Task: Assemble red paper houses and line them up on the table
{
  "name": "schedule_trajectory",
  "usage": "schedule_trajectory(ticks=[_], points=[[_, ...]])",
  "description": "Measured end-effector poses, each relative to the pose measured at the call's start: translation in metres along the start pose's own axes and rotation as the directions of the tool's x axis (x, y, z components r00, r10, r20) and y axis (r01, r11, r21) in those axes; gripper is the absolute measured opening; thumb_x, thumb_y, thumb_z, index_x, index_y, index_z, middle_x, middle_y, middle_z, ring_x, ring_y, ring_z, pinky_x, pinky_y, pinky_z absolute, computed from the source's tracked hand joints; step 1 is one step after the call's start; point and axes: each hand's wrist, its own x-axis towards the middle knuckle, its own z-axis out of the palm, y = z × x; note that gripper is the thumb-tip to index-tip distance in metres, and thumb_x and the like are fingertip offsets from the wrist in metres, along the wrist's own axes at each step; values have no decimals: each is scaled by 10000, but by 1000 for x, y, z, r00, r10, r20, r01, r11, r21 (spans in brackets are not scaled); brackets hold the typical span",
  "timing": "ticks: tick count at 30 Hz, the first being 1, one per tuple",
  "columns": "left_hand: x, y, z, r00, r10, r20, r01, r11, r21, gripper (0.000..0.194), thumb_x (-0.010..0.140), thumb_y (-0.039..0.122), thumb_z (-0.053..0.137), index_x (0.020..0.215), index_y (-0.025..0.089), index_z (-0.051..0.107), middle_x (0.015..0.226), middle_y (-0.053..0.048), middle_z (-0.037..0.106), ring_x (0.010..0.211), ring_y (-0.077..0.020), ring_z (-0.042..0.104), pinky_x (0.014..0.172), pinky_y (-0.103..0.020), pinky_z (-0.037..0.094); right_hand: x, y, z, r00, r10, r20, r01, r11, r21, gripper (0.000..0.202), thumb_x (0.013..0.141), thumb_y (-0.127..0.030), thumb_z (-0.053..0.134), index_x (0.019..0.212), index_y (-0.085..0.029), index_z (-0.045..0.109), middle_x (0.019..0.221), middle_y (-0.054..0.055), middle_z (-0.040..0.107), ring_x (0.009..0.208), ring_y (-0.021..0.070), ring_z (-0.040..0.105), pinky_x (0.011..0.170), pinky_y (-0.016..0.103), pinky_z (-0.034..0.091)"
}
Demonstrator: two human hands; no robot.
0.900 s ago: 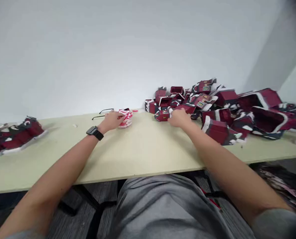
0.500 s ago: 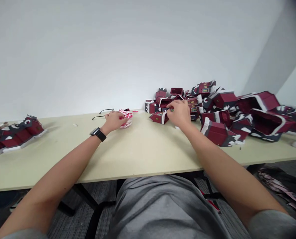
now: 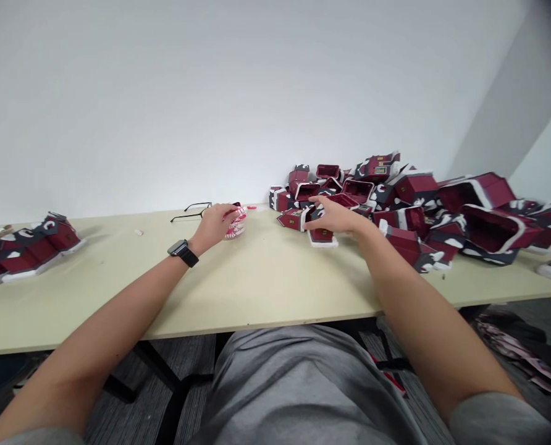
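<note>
My left hand [image 3: 216, 222], wearing a black watch, is closed in a pinch at the top of a red-and-white bundle [image 3: 235, 230]. What the bundle consists of is too small to make out. My right hand [image 3: 335, 216] grips a small dark-red model house [image 3: 322, 236] from above, thumb and fingers on its dark, snow-patched roof. That house is upright, its white base low over or on the table. Just left of it, another model house [image 3: 290, 219] lies on its side.
A pile of dark-red model houses [image 3: 407, 185], some showing hollow undersides, covers the table's right. More houses stand in a row [image 3: 29, 252] at far left. Black-framed glasses [image 3: 189, 212] lie behind my left hand. A small white scrap [image 3: 139, 232] rests on the pale table [image 3: 266, 284].
My right hand has brought a house out of the pile's front; its white base now shows below my fingers. The left hand stays at the bundle, its fingers drawn slightly closer together.
</note>
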Motion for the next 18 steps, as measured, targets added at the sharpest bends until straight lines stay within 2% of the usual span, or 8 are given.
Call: schedule_trajectory(ticks=[4, 6, 9, 12, 14, 18], points=[[-6, 26, 2, 999, 39, 24, -36, 993, -116, 287, 992, 405, 556, 1058, 211, 758, 947, -50, 771, 797, -189, 654, 748, -309, 462, -9, -2, -9, 973, -123, 197, 95, 985, 144, 1066, 711, -408, 870, 1620, -298, 323, 1608, 114, 458, 1397, 340, 527, 1129, 438, 489], [-10, 37, 6, 998, 48, 51, -36, 977, -208, 300, 988, 440, 570, 1056, 208, 749, 953, -53, 768, 806, -182, 668, 748, -301, 482, -10, -2, -9, 952, -161, 260, 114, 976, 187, 1064, 698, -385, 881, 1610, -293, 340, 1571, 120, 495, 1363, 328, 559, 1100, 429, 517], [-15, 45, 14, 992, 4, 126, 48, 912, -406, 269, 961, 433, 605, 1002, 187, 704, 969, -76, 761, 846, -190, 708, 753, -296, 530, -8, -3, -6, 924, -218, 314, 133, 954, 269, 954, 715, -390, 878, 1553, -284, 437, 1462, 119, 585, 1235, 297, 643, 1014, 404, 576], [-17, 48, 20, 983, -25, 183, 116, 852, -511, 215, 944, 396, 619, 969, 186, 656, 933, -79, 757, 895, -206, 734, 769, -303, 553, -7, -6, -3, 917, -226, 328, 119, 941, 317, 846, 725, -449, 876, 1481, -298, 529, 1351, 97, 654, 1071, 266, 699, 894, 385, 620], [-18, 49, 20, 986, -31, 164, 112, 850, -515, 208, 937, 389, 630, 981, 189, 662, 942, -76, 758, 932, -210, 733, 789, -305, 550, -7, -8, 1, 925, -216, 313, 123, 949, 292, 813, 722, -480, 872, 1449, -287, 566, 1289, 94, 682, 1014, 258, 703, 852, 380, 621], [-17, 56, 14, 997, -39, 60, 64, 860, -507, 260, 912, 437, 669, 957, 185, 712, 1014, -78, 741, 932, -196, 683, 795, -300, 524, -3, -17, 17, 932, -302, 202, 260, 943, 207, 619, 736, -517, 844, 1264, -234, 690, 1276, 93, 697, 1109, 273, 670, 981, 401, 561]])
